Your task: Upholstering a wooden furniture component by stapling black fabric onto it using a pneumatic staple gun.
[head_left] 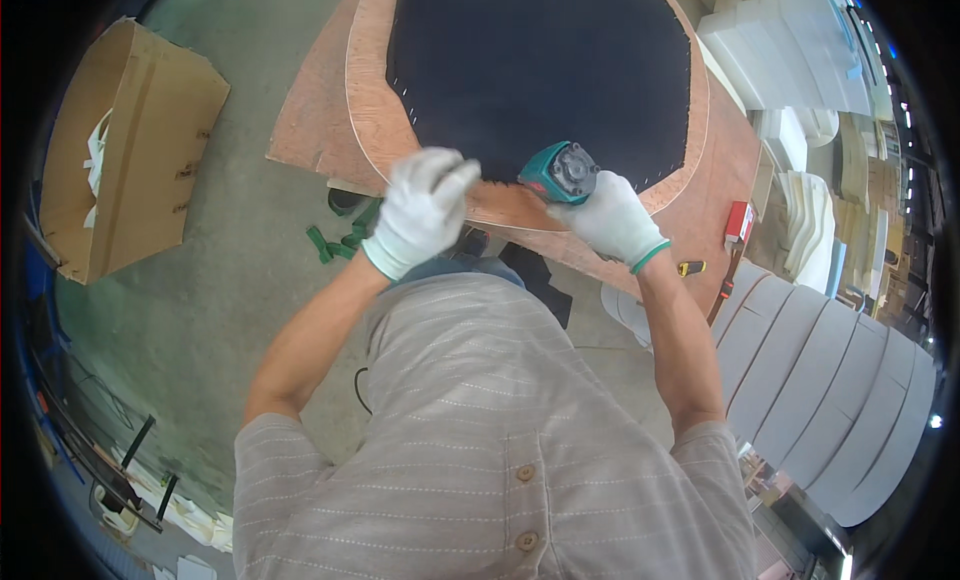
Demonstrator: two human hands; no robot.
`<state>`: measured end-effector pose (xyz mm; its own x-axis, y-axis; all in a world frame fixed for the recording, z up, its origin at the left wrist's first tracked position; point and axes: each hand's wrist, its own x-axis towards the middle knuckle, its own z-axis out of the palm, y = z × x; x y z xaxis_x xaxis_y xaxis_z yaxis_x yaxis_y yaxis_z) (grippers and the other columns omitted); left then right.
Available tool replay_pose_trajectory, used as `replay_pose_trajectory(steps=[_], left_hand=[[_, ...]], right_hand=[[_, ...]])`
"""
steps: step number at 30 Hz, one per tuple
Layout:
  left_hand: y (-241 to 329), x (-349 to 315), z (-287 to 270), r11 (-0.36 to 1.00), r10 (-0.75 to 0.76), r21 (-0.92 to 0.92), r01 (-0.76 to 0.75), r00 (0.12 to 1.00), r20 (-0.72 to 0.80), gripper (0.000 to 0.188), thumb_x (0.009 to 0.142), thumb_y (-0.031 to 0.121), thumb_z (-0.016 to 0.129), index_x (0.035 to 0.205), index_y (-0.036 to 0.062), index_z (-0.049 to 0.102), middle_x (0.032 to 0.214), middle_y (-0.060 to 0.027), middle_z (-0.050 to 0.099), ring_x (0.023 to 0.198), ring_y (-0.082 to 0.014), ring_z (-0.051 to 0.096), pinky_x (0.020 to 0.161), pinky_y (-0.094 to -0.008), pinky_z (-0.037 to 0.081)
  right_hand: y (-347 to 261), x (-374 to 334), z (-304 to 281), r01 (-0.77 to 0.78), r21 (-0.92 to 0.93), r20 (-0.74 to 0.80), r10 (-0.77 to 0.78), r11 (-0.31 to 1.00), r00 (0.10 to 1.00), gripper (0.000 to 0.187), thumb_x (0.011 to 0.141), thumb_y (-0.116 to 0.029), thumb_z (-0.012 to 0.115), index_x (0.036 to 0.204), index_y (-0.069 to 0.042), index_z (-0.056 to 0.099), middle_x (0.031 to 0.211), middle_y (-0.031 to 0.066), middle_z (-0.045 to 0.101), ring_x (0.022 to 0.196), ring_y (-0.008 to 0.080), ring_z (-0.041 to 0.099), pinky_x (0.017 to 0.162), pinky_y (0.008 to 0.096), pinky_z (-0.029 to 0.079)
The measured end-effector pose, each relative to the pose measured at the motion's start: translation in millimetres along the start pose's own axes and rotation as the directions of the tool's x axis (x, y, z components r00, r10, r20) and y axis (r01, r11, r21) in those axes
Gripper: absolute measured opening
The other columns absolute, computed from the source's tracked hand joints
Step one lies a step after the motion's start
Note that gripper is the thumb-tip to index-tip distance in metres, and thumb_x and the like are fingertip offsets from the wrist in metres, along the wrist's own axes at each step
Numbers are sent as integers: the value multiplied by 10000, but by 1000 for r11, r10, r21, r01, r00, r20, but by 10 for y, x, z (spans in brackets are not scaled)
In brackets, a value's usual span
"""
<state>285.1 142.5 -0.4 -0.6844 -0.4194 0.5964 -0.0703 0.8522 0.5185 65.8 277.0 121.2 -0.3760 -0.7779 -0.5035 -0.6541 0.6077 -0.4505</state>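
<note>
A black fabric sheet [545,70] covers the middle of a wooden panel [372,90], with small staples showing along its edge. My right hand [615,220], in a white glove with a green cuff, is closed around a teal and black staple gun [560,172]. The tool's nose is hidden; its body lies over the near edge of the fabric. To the left, my left hand [422,205], also gloved in white, is at the same near edge. Its fingers are curled in, and whatever they may pinch is hidden.
Beneath the panel is a larger plywood tabletop [310,130]. On its right side are a red and white box [738,223] and a yellow-black tool [691,268]. A large cardboard box [160,150] stands at left. Foam pieces [790,50] and grey curved padded pieces [810,380] are stacked at right.
</note>
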Motion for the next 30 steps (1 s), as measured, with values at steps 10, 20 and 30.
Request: replay_pose_trajectory(steps=[10,20,30], left_hand=[[-624,240,-253,964,224,61,-259,912,343,173,765,158,719,934,128,731,926,-3,671,907,-208,630,826,-402,489],[-627,238,-284,969,212,11,-247,851,480,193,803,102,642,983,63,700,943,-61,650,960,-267,619,881,-402,499],[-516,55,-401,985,140,17,-169,865,482,400,830,76,586,1205,-9,695,1140,-119,666,1092,-301,624,930,-435,498]], right_hand=[[-68,37,-9,12,-22,-1,-12,1000,1000,355,874,-293,785,1072,0,755,864,205,753,811,379,725,791,410,564],[-181,-43,-55,-78,33,-2,78,996,997,349,856,-316,812,1008,-6,761,899,234,744,925,453,696,807,447,572],[-261,83,65,22,-22,-14,-22,1000,1000,291,862,-284,776,984,-20,780,905,241,744,922,437,706,806,461,567]])
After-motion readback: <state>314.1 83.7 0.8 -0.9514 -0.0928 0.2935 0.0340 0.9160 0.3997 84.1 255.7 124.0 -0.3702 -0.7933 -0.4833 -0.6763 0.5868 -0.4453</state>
